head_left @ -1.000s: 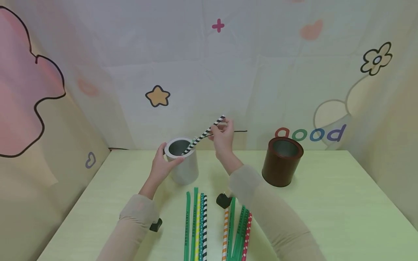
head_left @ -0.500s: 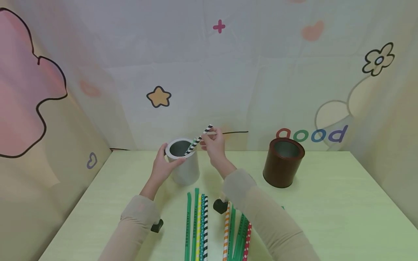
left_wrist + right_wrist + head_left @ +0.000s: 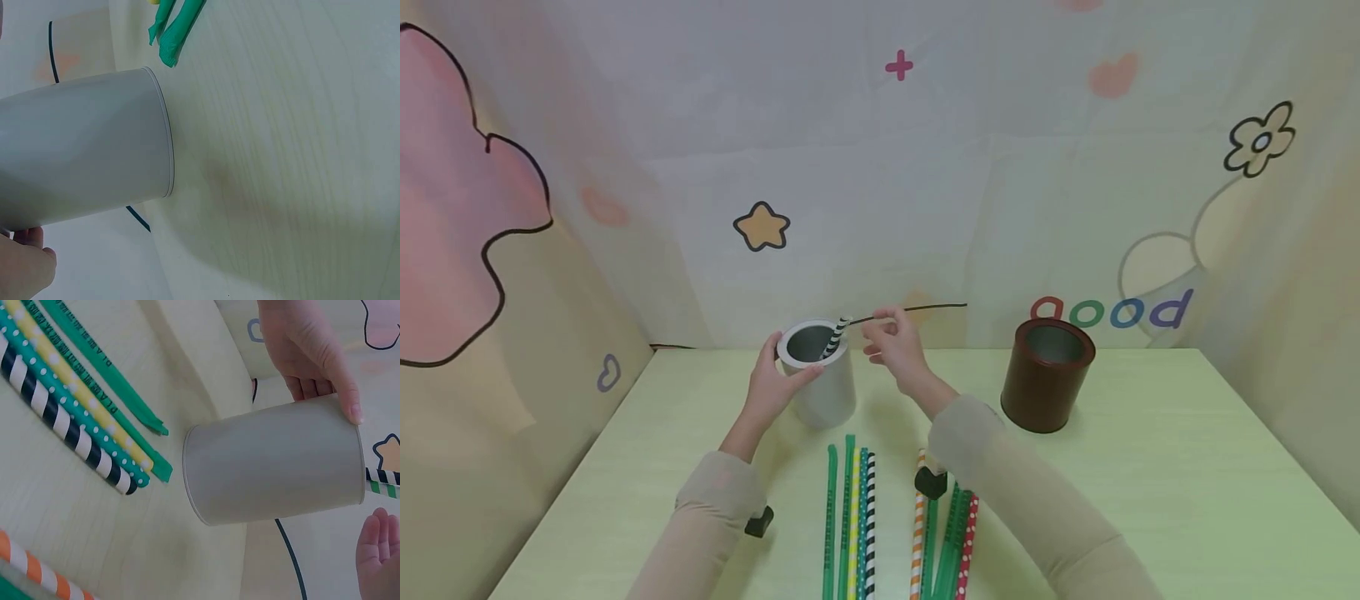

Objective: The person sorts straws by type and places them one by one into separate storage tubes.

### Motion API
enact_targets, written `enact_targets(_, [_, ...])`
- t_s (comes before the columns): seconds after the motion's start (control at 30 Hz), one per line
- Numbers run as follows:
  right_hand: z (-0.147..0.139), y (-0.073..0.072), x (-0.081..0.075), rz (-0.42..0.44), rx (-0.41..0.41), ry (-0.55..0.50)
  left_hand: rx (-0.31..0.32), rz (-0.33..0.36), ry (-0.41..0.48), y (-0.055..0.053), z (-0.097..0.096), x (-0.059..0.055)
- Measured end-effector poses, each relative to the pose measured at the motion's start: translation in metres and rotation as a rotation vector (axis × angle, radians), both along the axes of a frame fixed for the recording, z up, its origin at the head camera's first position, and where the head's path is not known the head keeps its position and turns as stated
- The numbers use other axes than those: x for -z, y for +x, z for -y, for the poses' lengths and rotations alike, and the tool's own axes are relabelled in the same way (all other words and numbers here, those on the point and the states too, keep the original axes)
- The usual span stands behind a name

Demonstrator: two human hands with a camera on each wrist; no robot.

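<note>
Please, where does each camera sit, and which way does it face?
Head: on the head, facing forward and down over white canister, brown canister and straws; left hand, right hand, sleeves show.
Left wrist: on that wrist, facing the white canister's side; part of the left hand shows.
Right wrist: likewise, facing white canister and straws; both hands show.
Both wrist views share the white canister.

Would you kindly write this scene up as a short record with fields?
Left hand: grips a pale grey cylindrical container
Right hand: beside the container, holding nothing
In container: black-and-white striped straw; green-and-white striped straw
Other container: dark brown cylinder
Pale table: left straw group with yellow and teal; right straw group with orange and red
</note>
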State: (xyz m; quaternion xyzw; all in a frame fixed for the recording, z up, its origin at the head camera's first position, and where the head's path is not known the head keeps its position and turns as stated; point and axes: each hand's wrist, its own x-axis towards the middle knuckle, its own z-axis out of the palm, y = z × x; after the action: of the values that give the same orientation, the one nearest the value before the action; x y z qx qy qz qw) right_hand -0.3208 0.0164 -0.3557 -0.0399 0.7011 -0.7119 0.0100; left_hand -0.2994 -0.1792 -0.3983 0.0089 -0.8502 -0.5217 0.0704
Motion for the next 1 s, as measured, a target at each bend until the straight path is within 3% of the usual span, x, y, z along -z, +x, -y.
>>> enact_targets(0.33, [-0.034,0.013,-0.011,0.023,-0.153,0.168,0.01,-0.008,0.002,0.0,0.0,0.002])
enact_targets(0.7, [-0.069,0.025,-0.021,-0.013,-0.295,0.334,0.017,-0.007,0.003,0.001,-0.001,0.0])
enact_targets(1.0, [-0.096,0.034,-0.029,0.022,-0.336,0.361,0.024,-0.01,0.011,0.001,-0.001,0.0])
